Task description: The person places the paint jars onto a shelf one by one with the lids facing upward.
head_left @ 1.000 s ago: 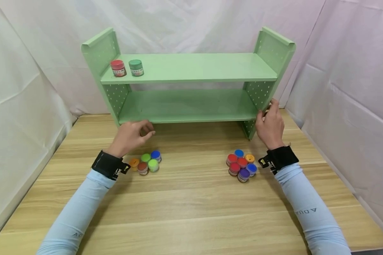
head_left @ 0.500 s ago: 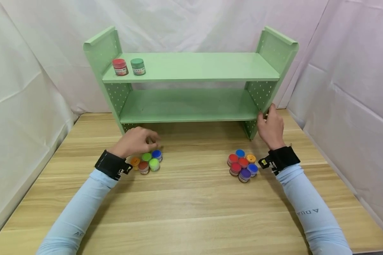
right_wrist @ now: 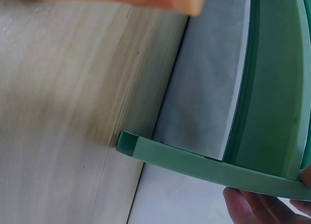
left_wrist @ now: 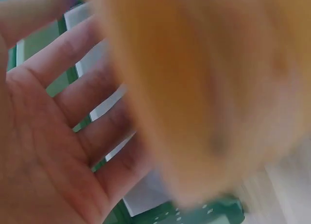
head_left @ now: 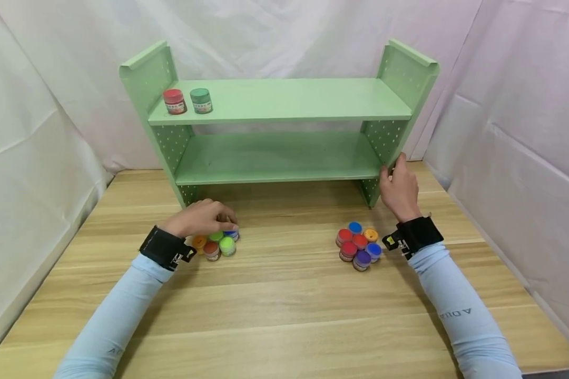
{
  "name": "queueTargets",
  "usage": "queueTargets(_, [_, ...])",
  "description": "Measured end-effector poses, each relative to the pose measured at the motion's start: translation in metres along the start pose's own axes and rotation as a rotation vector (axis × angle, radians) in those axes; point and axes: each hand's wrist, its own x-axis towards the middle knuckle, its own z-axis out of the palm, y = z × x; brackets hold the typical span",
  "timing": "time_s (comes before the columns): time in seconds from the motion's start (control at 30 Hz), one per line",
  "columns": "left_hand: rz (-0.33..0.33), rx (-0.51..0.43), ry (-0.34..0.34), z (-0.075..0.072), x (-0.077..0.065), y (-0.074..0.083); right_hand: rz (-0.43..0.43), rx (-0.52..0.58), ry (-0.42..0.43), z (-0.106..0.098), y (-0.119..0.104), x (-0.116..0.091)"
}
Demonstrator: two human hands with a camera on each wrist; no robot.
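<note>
My left hand (head_left: 203, 217) curves over the blue jar (head_left: 233, 235), beside a green jar (head_left: 216, 237) on the bench (head_left: 284, 305); I cannot tell whether it grips. My right hand (head_left: 400, 190) grips the shelf (head_left: 277, 157) at its right side.

Looking like makeshift studio or lab booth, makeup of wider building being impossible to tell. Creased plain white cloth (head_left: 284, 26) hanging across far side; left drape (head_left: 28, 121) and right drape (head_left: 526, 105) closing in sides. Wood-grain table (head_left: 284, 316) filling near area. Black wrist straps (head_left: 163, 247) with small fittings suggesting recording setup.
</note>
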Motion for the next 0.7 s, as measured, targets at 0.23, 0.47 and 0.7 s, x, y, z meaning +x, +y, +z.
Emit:
queueTargets(0.23, [-0.005,0.006,0.038,-0.0001,0.0000,-0.0013,0.003,-0.006,-0.005,0.0002,-0.0019,-0.0012])
queueTargets(0.47, [-0.034,0.025,0.103,0.0016,-0.0008,-0.0037,0.012,-0.013,-0.017,0.0009,-0.0032,-0.0008])
queueTargets(0.7, [-0.053,0.044,0.106,0.0007,-0.0005,-0.0006,0.023,-0.026,-0.013,0.0009,-0.0044,-0.0011])
